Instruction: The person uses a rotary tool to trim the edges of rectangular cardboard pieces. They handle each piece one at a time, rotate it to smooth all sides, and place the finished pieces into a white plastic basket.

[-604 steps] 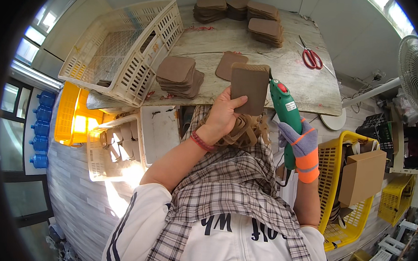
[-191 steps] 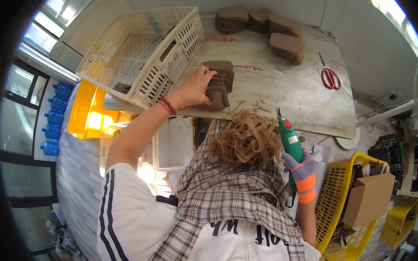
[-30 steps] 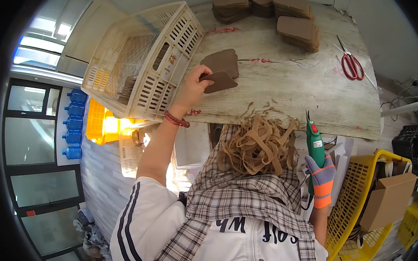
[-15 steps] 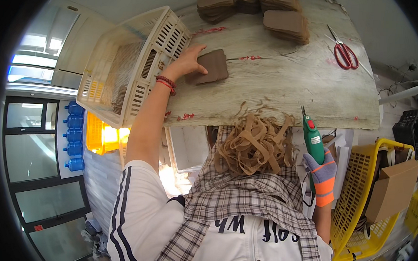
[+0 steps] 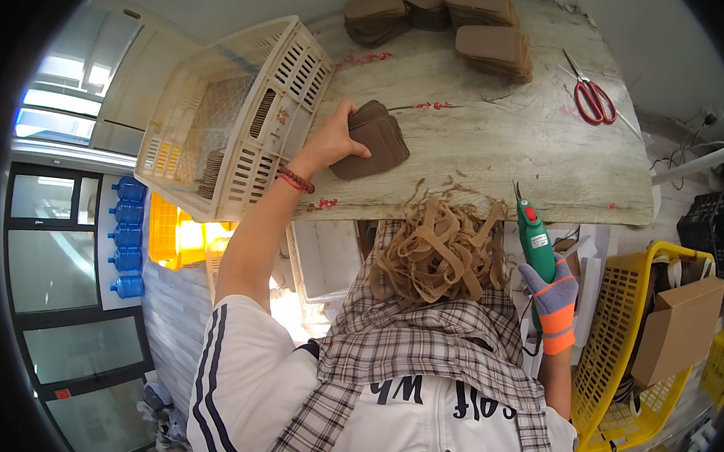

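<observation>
While left hand (image 5: 334, 140) sits half-open against brown pad stack (image 5: 378, 147), I'd nudge edges flush, lightly; right hand (image 5: 551, 297) wrapped round green corded tool (image 5: 535, 243), keep that clear.

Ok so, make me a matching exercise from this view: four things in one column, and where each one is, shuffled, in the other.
1. Red-handled scissors
2. Green power tool
3. Brown strips
4. White crate

A. Heaped at the near edge of the table
B. Left of the bare left hand
C. In the gloved right hand
D. Lying toward the table's right end

Pairs: 1-D, 2-C, 3-A, 4-B
</observation>
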The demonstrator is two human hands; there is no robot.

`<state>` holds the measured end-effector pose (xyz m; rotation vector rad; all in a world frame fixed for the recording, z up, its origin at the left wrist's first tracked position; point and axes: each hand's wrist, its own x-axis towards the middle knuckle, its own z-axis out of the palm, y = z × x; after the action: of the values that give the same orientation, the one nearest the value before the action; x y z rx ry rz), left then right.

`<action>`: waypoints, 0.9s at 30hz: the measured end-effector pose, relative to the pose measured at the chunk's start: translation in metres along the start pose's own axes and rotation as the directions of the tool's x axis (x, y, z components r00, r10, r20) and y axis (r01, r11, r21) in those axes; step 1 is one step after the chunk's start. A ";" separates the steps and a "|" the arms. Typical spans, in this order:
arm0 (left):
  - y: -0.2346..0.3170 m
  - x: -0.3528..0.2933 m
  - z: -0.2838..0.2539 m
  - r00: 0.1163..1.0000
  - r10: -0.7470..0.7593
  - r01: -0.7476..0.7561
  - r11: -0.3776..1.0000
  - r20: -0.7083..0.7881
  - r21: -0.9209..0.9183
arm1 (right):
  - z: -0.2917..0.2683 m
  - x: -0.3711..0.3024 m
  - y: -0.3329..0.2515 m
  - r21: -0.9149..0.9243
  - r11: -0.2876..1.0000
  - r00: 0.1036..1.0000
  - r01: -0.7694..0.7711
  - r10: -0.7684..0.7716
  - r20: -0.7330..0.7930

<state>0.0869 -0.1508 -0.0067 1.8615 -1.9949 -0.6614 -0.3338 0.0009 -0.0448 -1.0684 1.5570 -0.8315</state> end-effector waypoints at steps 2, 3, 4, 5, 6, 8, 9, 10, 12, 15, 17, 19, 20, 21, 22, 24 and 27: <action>0.029 -0.029 -0.006 0.991 0.059 -0.057 0.998 -0.120 0.020 | 0.001 0.000 0.003 -0.024 1.000 1.000 0.019 -0.019 0.003; 0.041 -0.036 -0.008 0.979 0.113 -0.107 0.993 -0.168 0.042 | 0.001 0.000 0.005 -0.028 0.999 0.999 0.030 -0.030 -0.010; 0.046 -0.046 -0.009 0.963 0.158 -0.146 0.987 -0.219 0.069 | 0.001 -0.001 0.005 -0.031 0.999 0.999 0.042 -0.043 -0.012; 0.040 -0.052 -0.003 0.944 0.166 -0.132 0.982 -0.284 0.135 | 0.001 -0.002 0.003 -0.051 0.997 0.998 0.064 -0.065 -0.017; 0.041 -0.055 0.000 0.933 0.210 -0.154 0.967 -0.291 0.204 | 0.002 -0.002 -0.001 -0.070 0.994 0.996 0.085 -0.087 -0.022; 0.044 -0.059 0.008 0.909 0.293 -0.188 0.923 -0.297 0.335 | 0.004 -0.001 -0.004 -0.071 0.993 0.996 0.090 -0.092 -0.021; 0.042 -0.060 0.009 0.914 0.300 -0.195 0.916 -0.273 0.351 | 0.006 0.000 -0.003 -0.050 0.996 0.997 0.075 -0.076 -0.017; 0.038 -0.060 0.013 0.919 0.306 -0.204 0.908 -0.247 0.366 | 0.008 0.001 -0.006 -0.028 0.998 0.998 0.057 -0.057 -0.014; 0.029 -0.058 0.020 0.934 0.289 -0.199 0.909 -0.209 0.367 | 0.010 0.001 -0.016 -0.082 0.994 0.997 0.077 -0.076 0.016; 0.019 -0.046 0.020 0.966 0.202 -0.146 0.941 -0.161 0.307 | 0.018 0.014 -0.018 -0.123 0.986 0.993 0.113 -0.108 0.047; 0.024 -0.040 0.017 0.988 0.117 -0.089 0.967 -0.104 0.237 | 0.021 0.026 -0.022 -0.205 0.969 0.990 0.136 -0.124 0.068; 0.033 -0.039 0.024 0.985 0.082 -0.053 0.980 -0.149 0.191 | 0.027 0.039 -0.030 -0.351 0.925 0.988 0.147 -0.124 0.088; 0.037 -0.039 0.026 0.983 0.066 -0.037 0.985 -0.172 0.167 | 0.031 0.045 -0.039 -0.410 0.900 0.988 0.148 -0.117 0.100; 0.038 -0.039 0.028 0.976 0.074 -0.035 0.981 -0.203 0.190 | 0.035 0.050 -0.050 -0.468 0.871 0.988 0.149 -0.110 0.111; 0.038 -0.039 0.032 0.969 0.082 -0.032 0.977 -0.234 0.212 | 0.041 0.057 -0.059 -0.523 0.838 0.987 0.152 -0.102 0.123; 0.043 -0.041 0.034 0.963 0.076 -0.015 0.972 -0.257 0.234 | 0.057 0.069 -0.074 -0.582 0.771 0.966 0.260 -0.205 0.160; 0.049 -0.043 0.032 0.970 0.019 0.043 0.968 -0.240 0.248 | 0.091 0.075 -0.102 -0.648 0.704 0.955 0.291 -0.177 0.236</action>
<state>0.0324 -0.1025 -0.0039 1.9868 -1.9811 -0.1754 -0.2291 -0.1059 -0.0008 -1.8546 1.6435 -0.2984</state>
